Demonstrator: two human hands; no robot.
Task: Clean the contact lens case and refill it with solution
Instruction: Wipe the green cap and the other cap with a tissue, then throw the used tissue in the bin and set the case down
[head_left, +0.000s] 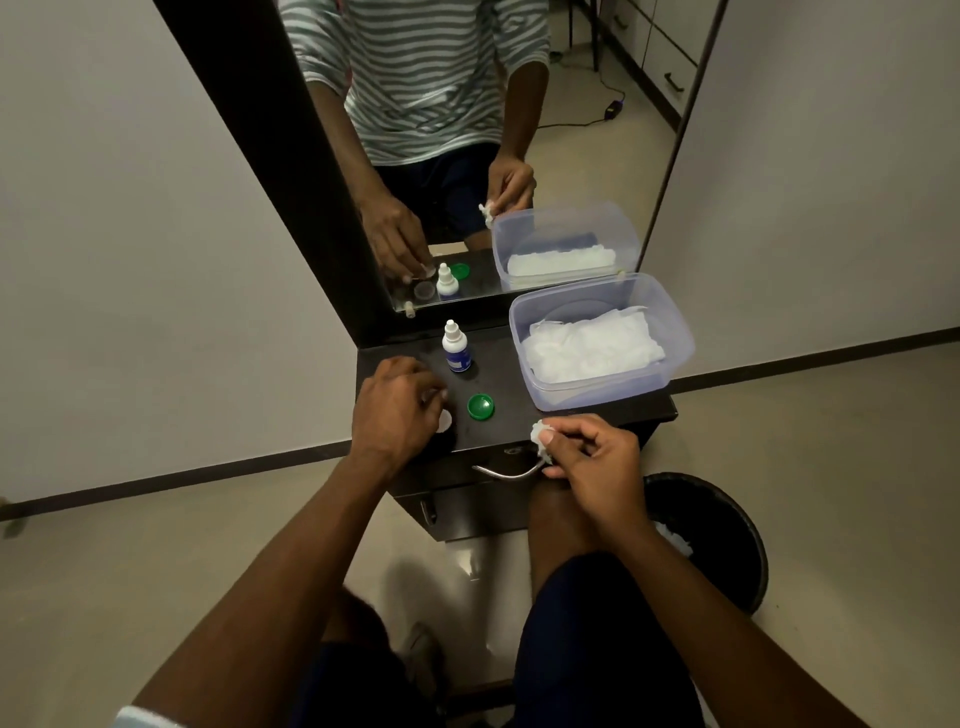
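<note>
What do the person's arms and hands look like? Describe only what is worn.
Both forearms are bare, and the left hand and right hand wear no gloves, rings or watch. A pale sleeve edge shows at the left upper arm; the mirror shows a grey-and-white striped shirt.

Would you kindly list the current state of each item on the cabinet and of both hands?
Solution bottle: upright, capped.
Green cap: off, lying on the cabinet top.
Lens case: on the cabinet top, under the left hand.
Plastic box: open, white wipes inside.
Right hand: pinching a white wad.
Bin: open, white waste inside.
</note>
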